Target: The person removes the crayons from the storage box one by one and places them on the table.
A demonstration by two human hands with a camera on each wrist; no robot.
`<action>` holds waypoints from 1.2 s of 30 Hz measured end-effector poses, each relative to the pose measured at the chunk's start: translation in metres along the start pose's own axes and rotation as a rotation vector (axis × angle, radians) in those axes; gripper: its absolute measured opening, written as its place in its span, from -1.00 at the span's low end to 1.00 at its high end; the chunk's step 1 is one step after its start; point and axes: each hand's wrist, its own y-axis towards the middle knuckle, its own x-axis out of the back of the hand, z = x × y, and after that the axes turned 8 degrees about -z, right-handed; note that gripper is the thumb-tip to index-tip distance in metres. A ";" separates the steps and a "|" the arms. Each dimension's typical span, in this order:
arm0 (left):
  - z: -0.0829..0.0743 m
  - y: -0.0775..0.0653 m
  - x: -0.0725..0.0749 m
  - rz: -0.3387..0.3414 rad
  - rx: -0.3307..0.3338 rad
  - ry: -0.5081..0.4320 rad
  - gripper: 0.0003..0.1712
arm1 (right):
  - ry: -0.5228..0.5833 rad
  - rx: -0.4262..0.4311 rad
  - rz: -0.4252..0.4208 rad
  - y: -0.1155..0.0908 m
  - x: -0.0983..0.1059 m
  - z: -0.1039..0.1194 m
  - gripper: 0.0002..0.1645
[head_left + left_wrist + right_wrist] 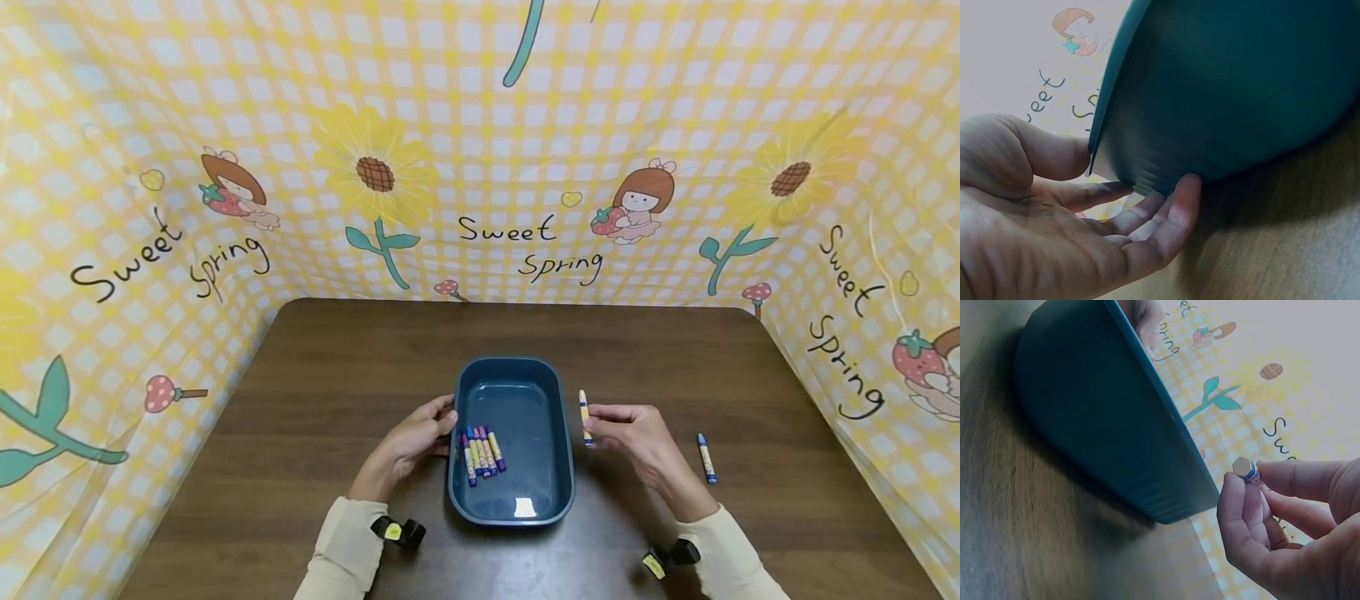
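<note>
A dark blue plastic bin (513, 492) sits on the table, with several crayons (483, 454) lying side by side in its left part. My left hand (416, 433) grips the bin's left side; in the left wrist view the thumb is at the rim and the fingers (1179, 215) touch the outer wall. To the right of the bin, my right hand (633, 433) pinches a crayon (584, 417) between thumb and fingers. That crayon's pale hexagonal end (1243, 467) faces the right wrist camera. Another crayon (707, 458), blue-tipped, lies on the table beyond the right hand.
The brown wooden table (330, 358) has rounded far corners. A yellow checked cloth (495, 150) printed with flowers and words hangs behind it and along both sides. Each wrist wears a small black camera; one is the left wrist camera (401, 532).
</note>
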 end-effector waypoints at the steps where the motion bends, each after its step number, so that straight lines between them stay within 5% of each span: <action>1: 0.000 0.000 0.000 0.001 -0.001 0.001 -0.42 | 0.005 -0.003 -0.003 0.000 0.001 -0.001 -0.49; 13: -0.002 0.002 -0.001 -0.012 -0.005 0.016 -0.42 | 0.067 -0.021 -0.038 -0.002 0.023 -0.004 -0.45; 22: -0.002 0.002 -0.002 -0.013 0.005 0.022 -0.41 | 0.124 -0.025 -0.103 -0.008 0.043 -0.004 -0.78; 36: -0.001 0.001 -0.002 -0.018 0.000 0.024 -0.42 | 0.172 -0.034 -0.130 -0.016 0.063 -0.012 -0.69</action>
